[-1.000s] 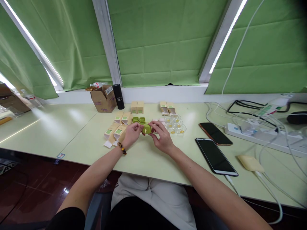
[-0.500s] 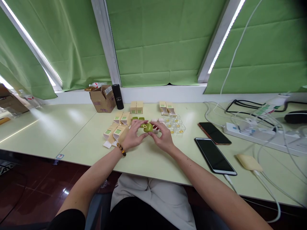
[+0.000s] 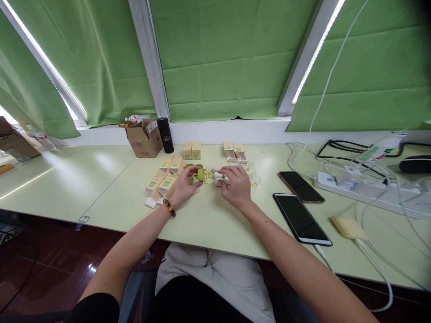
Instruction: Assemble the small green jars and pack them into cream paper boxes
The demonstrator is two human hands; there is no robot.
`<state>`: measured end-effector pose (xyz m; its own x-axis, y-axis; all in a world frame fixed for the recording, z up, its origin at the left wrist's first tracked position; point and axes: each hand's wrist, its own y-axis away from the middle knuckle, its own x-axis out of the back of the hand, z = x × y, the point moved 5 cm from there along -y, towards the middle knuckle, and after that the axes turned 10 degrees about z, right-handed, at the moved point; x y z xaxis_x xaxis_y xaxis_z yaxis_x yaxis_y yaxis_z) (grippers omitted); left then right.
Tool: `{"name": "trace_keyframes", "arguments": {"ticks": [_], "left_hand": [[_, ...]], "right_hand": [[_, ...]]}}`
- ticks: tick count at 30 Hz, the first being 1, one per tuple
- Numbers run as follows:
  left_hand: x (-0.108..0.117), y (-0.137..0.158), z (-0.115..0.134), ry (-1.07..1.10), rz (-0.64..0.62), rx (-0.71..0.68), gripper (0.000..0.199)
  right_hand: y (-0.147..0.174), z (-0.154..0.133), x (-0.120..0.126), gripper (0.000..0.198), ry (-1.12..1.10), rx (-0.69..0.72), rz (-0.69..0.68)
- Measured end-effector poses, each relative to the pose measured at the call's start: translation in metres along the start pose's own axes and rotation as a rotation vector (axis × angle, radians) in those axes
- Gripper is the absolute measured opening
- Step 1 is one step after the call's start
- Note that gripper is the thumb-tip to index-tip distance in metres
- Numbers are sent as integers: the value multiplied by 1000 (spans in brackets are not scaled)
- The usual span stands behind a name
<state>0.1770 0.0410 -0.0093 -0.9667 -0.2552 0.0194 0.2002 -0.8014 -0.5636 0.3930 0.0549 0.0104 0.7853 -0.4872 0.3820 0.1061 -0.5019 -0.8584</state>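
A small rounded green case [image 3: 201, 175] is pinched between the thumb and fingers of my left hand [image 3: 184, 186]. Other green cases lie close by, partly hidden by that hand. My right hand [image 3: 237, 185] has its thumb and fingers closed around one of several small white rounded pieces [image 3: 218, 176] on the table. Tiny yellowish parts [image 3: 208, 175] lie between my two hands. Clear plastic holders with yellow centres [image 3: 253, 176] stand beyond my right hand, which covers some of them.
Open beige boxes with green labels [image 3: 156, 185] stand left of my left hand, with more boxes [image 3: 191, 150] behind. A cardboard box [image 3: 144, 141] and black cylinder [image 3: 164, 136] are at the back. Phones [image 3: 302, 220], cables and a power strip [image 3: 367, 193] occupy the right.
My right hand has let go of the green case and moved right to the white pieces. My left hand keeps the case and has shifted slightly left.
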Motion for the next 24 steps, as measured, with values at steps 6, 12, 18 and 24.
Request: {"name": "trace_keyframes", "arguments": {"ticks": [6,12,18,24], "left_hand": [[2,-2,3,35,22,29,52],[1,2,8,0,36,6,49],[5,-2,7,38,98,-7,49],[5,-1,11,41,101,-35,48]], "right_hand": [[8,10,-18,31,336,54,-272],[11,16,-27,20,384,65,-316],[7,18,-24,25,37,-139,-183],[10,12,-31,44,-857,-615,-120]]}}
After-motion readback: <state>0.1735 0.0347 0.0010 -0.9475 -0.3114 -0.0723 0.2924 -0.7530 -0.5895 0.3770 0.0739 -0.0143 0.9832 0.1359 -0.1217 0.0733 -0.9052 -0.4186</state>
